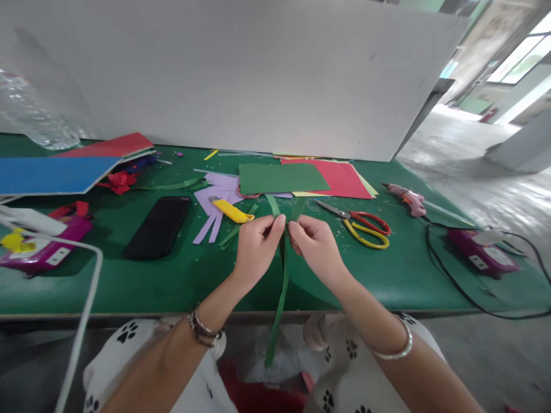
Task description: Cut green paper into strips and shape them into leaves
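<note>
Green paper strips are pinched between both my hands, above the front part of the green table. My left hand closes thumb and fingers on them, and one short end sticks up past the thumb. Close beside it, my right hand also pinches the strips, with another end standing up. A long tail hangs below the hands, past the table edge. Whether the strips are knotted, folded or separate is hidden by the fingers. Just left of my left hand lies a yellow utility knife. Scissors with red and yellow handles lie to the right.
Green card and red paper lie ahead, with purple paper to their left. Further left are a black phone and blue card. A glue gun and cable are at right. A white board stands behind.
</note>
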`<state>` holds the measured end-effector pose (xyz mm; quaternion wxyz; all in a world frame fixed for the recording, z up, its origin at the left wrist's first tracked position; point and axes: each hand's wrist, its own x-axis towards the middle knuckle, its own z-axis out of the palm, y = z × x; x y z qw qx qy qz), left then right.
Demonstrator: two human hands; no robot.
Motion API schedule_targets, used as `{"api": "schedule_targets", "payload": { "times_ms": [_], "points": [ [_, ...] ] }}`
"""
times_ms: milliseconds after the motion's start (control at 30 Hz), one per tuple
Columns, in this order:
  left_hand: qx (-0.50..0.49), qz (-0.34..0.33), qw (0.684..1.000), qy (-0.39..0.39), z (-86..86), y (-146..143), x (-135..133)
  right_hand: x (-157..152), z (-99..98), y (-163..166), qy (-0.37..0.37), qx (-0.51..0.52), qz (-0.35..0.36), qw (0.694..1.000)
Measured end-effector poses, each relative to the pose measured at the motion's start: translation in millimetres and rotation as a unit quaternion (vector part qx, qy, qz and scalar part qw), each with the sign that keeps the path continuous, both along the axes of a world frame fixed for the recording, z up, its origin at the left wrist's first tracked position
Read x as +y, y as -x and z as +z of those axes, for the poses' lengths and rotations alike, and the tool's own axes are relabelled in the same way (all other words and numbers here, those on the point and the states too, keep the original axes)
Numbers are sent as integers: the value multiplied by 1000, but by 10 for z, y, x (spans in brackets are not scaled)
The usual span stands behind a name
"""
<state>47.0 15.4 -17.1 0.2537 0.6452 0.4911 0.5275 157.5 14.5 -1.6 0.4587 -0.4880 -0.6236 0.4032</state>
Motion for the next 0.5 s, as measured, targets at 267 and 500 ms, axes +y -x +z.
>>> {"api": "schedule_targets", "payload": {
  "times_ms": [267,500],
  "points": [
    [4,-38,999,-11,-18,-9,15,14,2,-17,23,30,-15,999],
    [-35,-13,999,27,13,18,26,-2,-17,13,19,13,-19,1000]
  ]
}}
